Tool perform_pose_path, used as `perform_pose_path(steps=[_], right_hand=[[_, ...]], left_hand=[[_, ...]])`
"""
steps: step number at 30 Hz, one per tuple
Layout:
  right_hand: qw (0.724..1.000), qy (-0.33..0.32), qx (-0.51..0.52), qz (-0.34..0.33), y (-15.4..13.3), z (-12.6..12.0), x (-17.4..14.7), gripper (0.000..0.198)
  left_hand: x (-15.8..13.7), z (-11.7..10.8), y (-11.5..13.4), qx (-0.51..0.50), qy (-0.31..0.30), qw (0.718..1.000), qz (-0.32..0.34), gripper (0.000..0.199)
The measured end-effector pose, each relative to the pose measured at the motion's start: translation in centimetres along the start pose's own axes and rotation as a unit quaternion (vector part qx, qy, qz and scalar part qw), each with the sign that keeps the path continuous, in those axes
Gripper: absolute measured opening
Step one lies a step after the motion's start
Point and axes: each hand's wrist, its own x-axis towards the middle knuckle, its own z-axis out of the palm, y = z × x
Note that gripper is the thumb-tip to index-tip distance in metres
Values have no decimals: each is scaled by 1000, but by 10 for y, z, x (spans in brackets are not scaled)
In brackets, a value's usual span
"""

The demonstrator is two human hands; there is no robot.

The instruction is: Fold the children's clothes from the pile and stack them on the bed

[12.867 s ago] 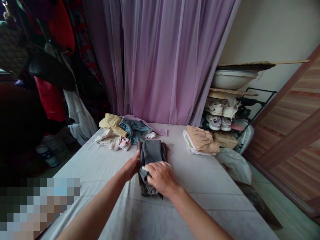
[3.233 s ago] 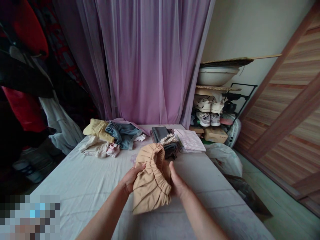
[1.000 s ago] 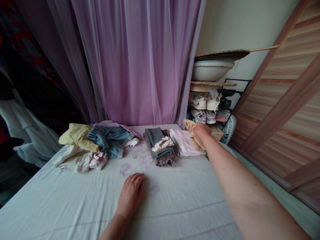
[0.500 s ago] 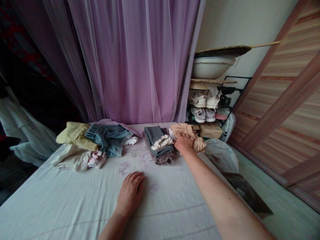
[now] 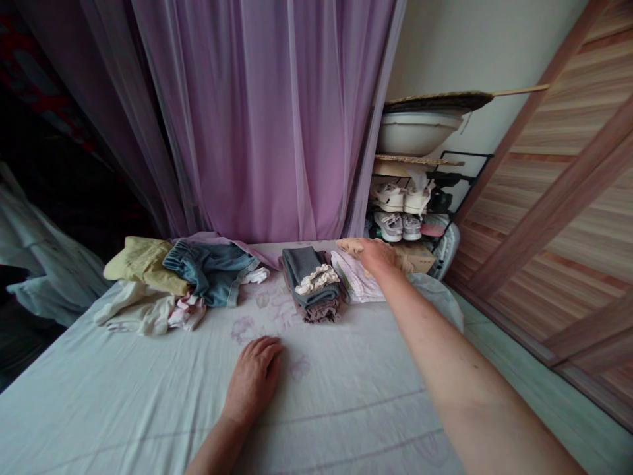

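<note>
My right hand (image 5: pixel 380 258) grips a peach garment (image 5: pixel 350 247) at the far right of the bed, its fingers partly hidden by the cloth. Just below it lies a folded pale pink patterned garment (image 5: pixel 357 280). To the left of that sits a stack of dark grey folded clothes (image 5: pixel 302 262), topped by a cream frilled piece (image 5: pixel 317 280). Nearer to me, my left hand (image 5: pixel 255 371) rests palm down on the bed sheet (image 5: pixel 316 409), holding nothing, its fingers loosely extended.
At the back left are heaped blue denim clothing (image 5: pixel 210 270), a yellow-green garment (image 5: pixel 143 260) and off-white cloth (image 5: pixel 141 310). A purple curtain (image 5: pixel 257 119) hangs behind the bed. Beyond the right edge stand a shoe rack (image 5: pixel 467 191) and a wooden slatted door (image 5: pixel 554 218).
My right hand has lifted the peach garment and shifted it slightly right and up, uncovering the pale pink garment beneath. My left hand stays resting on the sheet.
</note>
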Motion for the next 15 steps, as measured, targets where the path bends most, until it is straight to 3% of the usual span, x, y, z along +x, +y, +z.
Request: perform_pose_path(steps=[3, 7, 13, 15], right_hand=[[999, -22, -2, -34, -8, 23, -19, 51], [999, 7, -9, -52, -16, 44, -38, 50], [995, 55, -13, -76, -10, 16, -17, 45], [993, 64, -12, -94, -3, 17, -10, 43]], left_hand=[[0, 0, 0, 1, 1, 1000, -2, 25], [0, 0, 0, -5, -6, 1000, -4, 25], [0, 1, 0, -8, -2, 1000, -4, 24], [0, 1, 0, -9, -4, 1000, -5, 24]])
